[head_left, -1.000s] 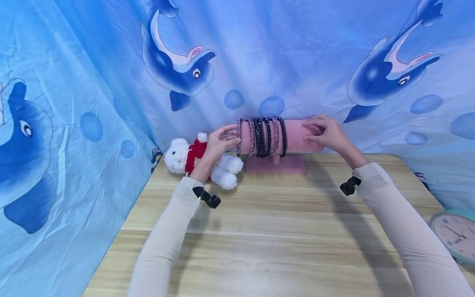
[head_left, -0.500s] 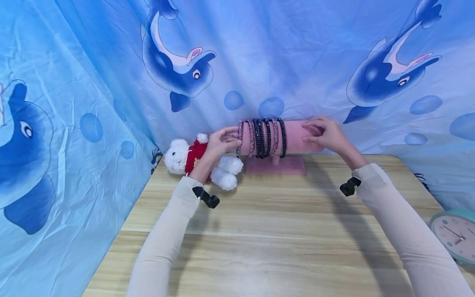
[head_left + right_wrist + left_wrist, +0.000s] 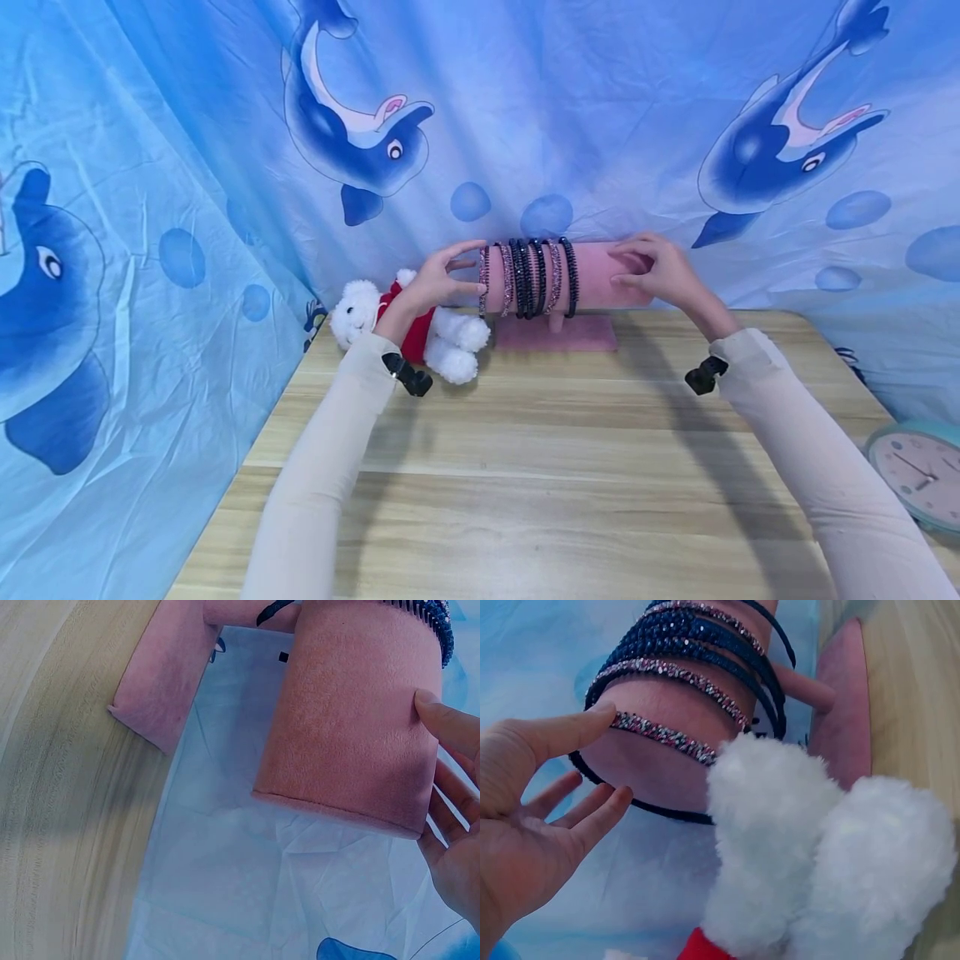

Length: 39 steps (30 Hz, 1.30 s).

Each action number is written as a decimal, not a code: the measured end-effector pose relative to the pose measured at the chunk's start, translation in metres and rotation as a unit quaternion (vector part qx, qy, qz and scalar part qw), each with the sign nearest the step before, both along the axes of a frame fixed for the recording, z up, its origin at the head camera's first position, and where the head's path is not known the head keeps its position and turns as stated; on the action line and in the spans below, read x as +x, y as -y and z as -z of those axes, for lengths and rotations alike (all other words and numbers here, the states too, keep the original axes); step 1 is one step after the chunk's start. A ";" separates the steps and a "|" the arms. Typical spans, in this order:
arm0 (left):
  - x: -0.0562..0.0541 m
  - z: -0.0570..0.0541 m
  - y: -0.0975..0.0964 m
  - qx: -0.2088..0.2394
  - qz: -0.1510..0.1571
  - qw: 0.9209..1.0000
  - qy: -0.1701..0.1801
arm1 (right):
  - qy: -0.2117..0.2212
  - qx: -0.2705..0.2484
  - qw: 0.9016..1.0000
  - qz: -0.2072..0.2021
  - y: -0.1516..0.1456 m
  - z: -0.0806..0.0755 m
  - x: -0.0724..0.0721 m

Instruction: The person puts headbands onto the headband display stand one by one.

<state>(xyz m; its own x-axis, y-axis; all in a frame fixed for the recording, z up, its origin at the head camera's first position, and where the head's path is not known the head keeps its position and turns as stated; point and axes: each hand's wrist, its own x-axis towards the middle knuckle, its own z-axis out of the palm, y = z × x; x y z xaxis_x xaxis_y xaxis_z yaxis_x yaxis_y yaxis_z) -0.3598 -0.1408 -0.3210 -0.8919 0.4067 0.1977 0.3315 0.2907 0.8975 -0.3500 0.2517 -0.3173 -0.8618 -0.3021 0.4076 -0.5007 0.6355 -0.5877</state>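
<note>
Several headbands [image 3: 529,279], some black and some pink glittery, sit around the pink velvet roll of a display stand [image 3: 596,275]. At the roll's left end, my left hand [image 3: 435,277] has its thumb and fingers spread. In the left wrist view its thumb tip touches the outermost glitter headband [image 3: 667,737], while the other fingers lie near the band's dark lower edge. My right hand [image 3: 666,268] holds the bare right end of the roll. Its thumb presses the surface, as the right wrist view shows, with the fingers around the end rim and partly hidden.
A white plush bear [image 3: 453,346] in a red top lies under the left forearm, its legs near the stand's pink base [image 3: 558,333]. A turquoise clock [image 3: 915,475] is at the table's right edge. A blue dolphin curtain [image 3: 600,125] hangs behind the wooden table [image 3: 525,483].
My left hand's fingers have spread wider at the leftmost headband, and its wrist has shifted slightly left and up. The right hand keeps its place on the roll.
</note>
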 end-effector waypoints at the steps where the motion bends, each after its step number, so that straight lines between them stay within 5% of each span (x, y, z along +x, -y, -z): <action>1: -0.001 -0.001 0.001 -0.006 0.005 1.000 0.000 | 0.001 0.000 1.000 0.000 0.000 0.000 0.000; 19: -0.004 -0.003 0.000 -0.018 0.007 1.000 0.001 | -0.001 -0.007 1.000 -0.002 -0.002 0.001 -0.001; 30: -0.006 0.003 -0.012 -0.021 0.022 0.999 -0.045 | -0.017 -0.008 1.000 -0.003 -0.001 0.003 0.000; 39: -0.007 0.003 -0.016 -0.066 0.012 0.994 -0.083 | -0.023 -0.012 1.000 -0.008 0.000 0.003 0.001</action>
